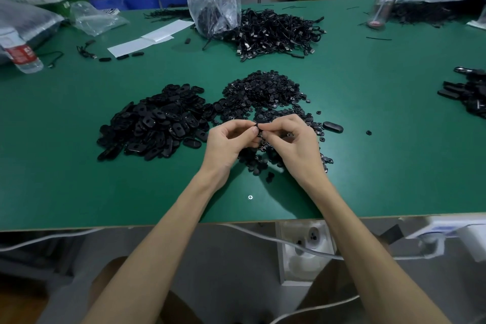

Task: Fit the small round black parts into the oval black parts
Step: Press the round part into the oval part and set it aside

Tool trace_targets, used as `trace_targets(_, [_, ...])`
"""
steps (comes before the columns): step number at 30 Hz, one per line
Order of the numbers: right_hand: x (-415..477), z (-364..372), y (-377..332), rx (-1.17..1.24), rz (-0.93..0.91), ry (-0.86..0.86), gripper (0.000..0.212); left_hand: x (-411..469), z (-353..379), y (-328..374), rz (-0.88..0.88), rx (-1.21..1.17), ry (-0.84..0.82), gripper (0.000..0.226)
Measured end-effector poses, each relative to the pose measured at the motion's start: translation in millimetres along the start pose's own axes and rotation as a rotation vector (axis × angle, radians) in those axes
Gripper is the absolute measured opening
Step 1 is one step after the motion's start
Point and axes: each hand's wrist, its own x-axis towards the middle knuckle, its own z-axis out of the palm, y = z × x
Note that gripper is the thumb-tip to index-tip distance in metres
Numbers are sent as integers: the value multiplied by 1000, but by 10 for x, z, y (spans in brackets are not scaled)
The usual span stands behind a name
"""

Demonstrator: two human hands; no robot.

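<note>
Head view, near → far. Green-topped bench (79, 192), w/ a cross-head screw (250, 197) set in it at 6 o'clock from the hands.

Left hand (228, 142) & right hand (292, 139) meet fingertip to fingertip, both w/ fingers curled. Together they pinch one small black part (256, 127), mostly hidden; cannot tell if oval, round or both.

Small round parts (265, 92) lie under & around the right hand, the heap running to 12 o'clock. At 9–10 o'clock is the heap of oval parts (155, 123), touching the round heap at its edge. A lone oval piece (332, 127) lies at 3 o'clock, just beside the round strays.

Farther, 12 o'clock: a tangle of black cables (273, 34), w/ a clear plastic bag (213, 5) upright against its left side. At 11 o'clock: white paper sheets (150, 37). At 10 o'clock, far: a water bottle (23, 55) on its side. At 2 o'clock, frame edge: a stack of black pieces (468, 95). At 1 o'clock, far: a clear drink bottle (384, 0), upright.
</note>
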Motion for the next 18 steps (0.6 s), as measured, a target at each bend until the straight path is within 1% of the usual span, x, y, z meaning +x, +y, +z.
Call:
trace_targets(4, [-9,7,-15,10,8,-56,36,-2,-6,10,-9,-1,30,11])
trace_targets(8, [-2,7,-7,6,18,-61,40,-14,25,20,-7,23,22,6])
trace_targets(11, [4,2,6,48,53,-23,36,-27,56,28,2,85,28,6])
trace_targets(14, [17,-19,31,148,106,65,24,-39,54,50,4,106,8,4])
trace_targets(16, [19,-25,42,167,129,54,20,-51,50,64,8,124,-32,4])
trace_targets(18, [14,-19,50,115,125,28,13,-64,56,68,22,154,-62,3])
